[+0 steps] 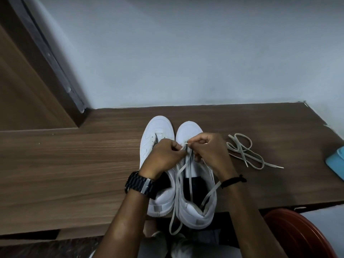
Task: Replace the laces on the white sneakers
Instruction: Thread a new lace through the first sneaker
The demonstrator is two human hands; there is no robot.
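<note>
Two white sneakers stand side by side on the wooden table, toes pointing away from me. The left sneaker (150, 138) has no lace that I can see. Over the right sneaker (188, 130) both my hands work at the front eyelets. My left hand (164, 157) pinches a lace tip, and my right hand (210, 148) pinches the same grey lace (176, 192) beside it. The lace's two long ends trail back over the shoe's opening and hang past the table's front edge. A second grey lace (243, 152) lies loose in a tangle on the table, right of the shoes.
The wooden table (74, 164) runs left, against a pale wall. A light blue object (336, 162) lies at the table's right edge. A red round rim (297, 235) sits below at lower right. A brown wooden panel (22, 94) stands at the left.
</note>
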